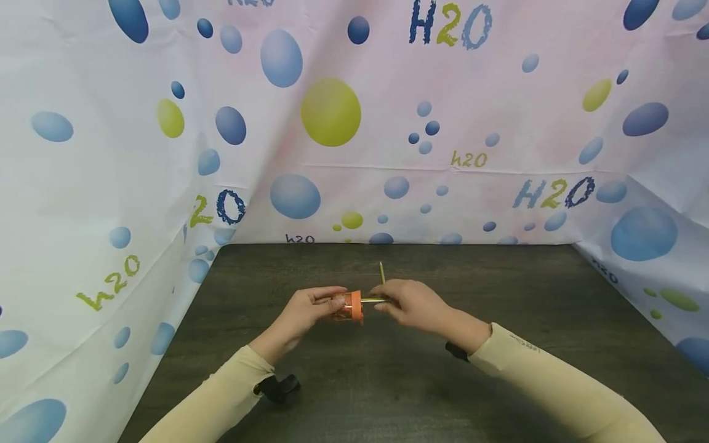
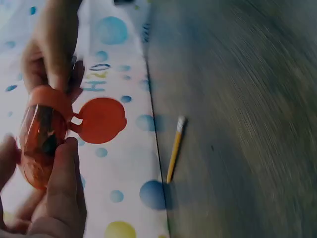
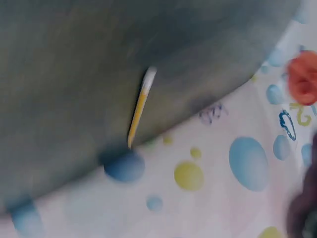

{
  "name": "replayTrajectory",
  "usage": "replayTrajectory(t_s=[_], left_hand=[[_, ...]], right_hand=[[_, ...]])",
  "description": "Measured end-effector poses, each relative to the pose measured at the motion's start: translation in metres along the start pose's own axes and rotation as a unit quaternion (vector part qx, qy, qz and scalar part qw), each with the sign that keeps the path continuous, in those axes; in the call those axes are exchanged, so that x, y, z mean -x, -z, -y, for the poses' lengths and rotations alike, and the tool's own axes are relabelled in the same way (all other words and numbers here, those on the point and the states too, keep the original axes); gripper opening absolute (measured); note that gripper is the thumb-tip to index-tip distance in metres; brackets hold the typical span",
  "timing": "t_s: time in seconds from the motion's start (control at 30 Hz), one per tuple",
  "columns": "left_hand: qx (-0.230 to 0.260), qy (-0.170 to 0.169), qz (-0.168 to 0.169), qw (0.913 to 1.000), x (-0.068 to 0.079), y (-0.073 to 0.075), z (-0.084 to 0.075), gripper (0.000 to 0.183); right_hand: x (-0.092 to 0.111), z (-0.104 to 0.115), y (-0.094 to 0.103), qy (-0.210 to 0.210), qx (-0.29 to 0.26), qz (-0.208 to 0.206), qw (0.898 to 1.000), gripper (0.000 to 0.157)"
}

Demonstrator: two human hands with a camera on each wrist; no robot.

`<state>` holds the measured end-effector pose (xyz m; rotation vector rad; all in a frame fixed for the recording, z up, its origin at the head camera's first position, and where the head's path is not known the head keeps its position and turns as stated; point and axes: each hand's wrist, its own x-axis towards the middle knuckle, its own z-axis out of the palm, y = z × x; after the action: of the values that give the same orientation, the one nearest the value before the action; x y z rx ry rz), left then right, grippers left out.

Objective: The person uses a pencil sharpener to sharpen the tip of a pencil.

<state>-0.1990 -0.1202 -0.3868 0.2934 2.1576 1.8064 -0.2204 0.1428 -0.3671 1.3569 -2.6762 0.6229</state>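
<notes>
An orange pencil sharpener (image 1: 354, 307) with a see-through body lies sideways in my left hand (image 1: 303, 312), gripped between thumb and fingers. Its round orange cap (image 2: 103, 120) hangs open on a hinge in the left wrist view. From the right, my right hand (image 1: 418, 306) pinches a thin pencil (image 1: 370, 300), whose far end meets the sharpener's orange top. How deep the pencil sits inside is hidden. Dark contents show through the sharpener's body. In the right wrist view, the right hand (image 3: 306, 198) is mostly cut off and dark.
A second pencil (image 2: 176, 151), yellow with a white end, lies on the dark wooden table (image 1: 354, 394) just beyond the right hand. A white sheet (image 1: 388, 123) with blue and green dots and H2O lettering stands around the table's back and sides.
</notes>
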Motion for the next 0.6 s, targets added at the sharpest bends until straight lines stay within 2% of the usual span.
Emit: replayTrajectory(t_s=[0.03, 0.07, 0.1, 0.13, 0.17, 0.2, 0.23, 0.27, 0.3, 0.37, 0.4, 0.43, 0.5, 0.53, 0.57, 0.6], left_hand=[[0.033, 0.019, 0.003, 0.9992, 0.000, 0.001, -0.001, 0.051], [0.064, 0.035, 0.009, 0.9973, 0.000, 0.002, -0.002, 0.052], [0.092, 0.048, 0.016, 0.9945, 0.000, 0.003, -0.003, 0.053], [0.111, 0.057, 0.021, 0.9920, 0.000, 0.003, -0.003, 0.053], [0.122, 0.061, 0.024, 0.9904, 0.000, 0.003, -0.004, 0.053], [0.120, 0.060, 0.028, 0.9906, 0.000, 0.002, -0.004, 0.053], [0.111, 0.056, 0.027, 0.9919, 0.001, 0.002, -0.004, 0.053], [0.091, 0.047, 0.025, 0.9945, 0.001, 0.001, -0.004, 0.052], [0.065, 0.036, 0.019, 0.9971, 0.001, 0.001, -0.004, 0.051], [0.007, 0.010, 0.008, 0.9999, 0.000, -0.001, -0.003, 0.048], [-0.020, -0.005, 0.004, 0.9998, 0.000, -0.002, -0.002, 0.047], [-0.040, -0.016, 0.000, 0.9991, 0.001, -0.003, -0.002, 0.046], [-0.061, -0.030, -0.004, 0.9977, 0.001, -0.004, -0.001, 0.045], [-0.063, -0.031, -0.005, 0.9975, 0.001, -0.004, 0.000, 0.045], [-0.060, -0.030, -0.004, 0.9977, 0.001, -0.004, 0.001, 0.046], [-0.052, -0.023, -0.004, 0.9984, 0.001, -0.003, 0.001, 0.047]], right_hand=[[0.001, 0.000, -0.002, 0.042, 0.085, -0.046, 0.994, 0.024], [0.001, 0.001, -0.003, 0.080, 0.158, -0.091, 0.980, 0.026], [0.001, 0.001, -0.005, 0.112, 0.219, -0.131, 0.960, 0.029], [0.002, 0.001, -0.007, 0.136, 0.261, -0.158, 0.942, 0.033], [0.002, 0.001, -0.008, 0.149, 0.288, -0.176, 0.930, 0.037], [0.002, 0.002, -0.009, 0.156, 0.295, -0.184, 0.925, 0.038], [0.003, 0.003, -0.010, 0.152, 0.290, -0.180, 0.927, 0.037], [0.003, 0.004, -0.010, 0.140, 0.271, -0.169, 0.937, 0.034], [0.003, 0.005, -0.010, 0.119, 0.234, -0.147, 0.953, 0.029], [0.003, 0.007, -0.007, 0.048, 0.099, -0.075, 0.991, 0.020], [0.003, 0.007, -0.005, 0.007, 0.015, -0.037, 0.999, 0.018], [0.002, 0.006, -0.002, -0.037, -0.063, -0.002, 0.997, 0.018], [0.000, 0.005, 0.002, -0.111, -0.187, 0.047, 0.975, 0.024], [-0.001, 0.005, 0.003, -0.137, -0.217, 0.061, 0.964, 0.026], [-0.001, 0.004, 0.003, -0.146, -0.226, 0.070, 0.961, 0.027], [-0.001, 0.004, 0.002, -0.138, -0.211, 0.068, 0.965, 0.027]])
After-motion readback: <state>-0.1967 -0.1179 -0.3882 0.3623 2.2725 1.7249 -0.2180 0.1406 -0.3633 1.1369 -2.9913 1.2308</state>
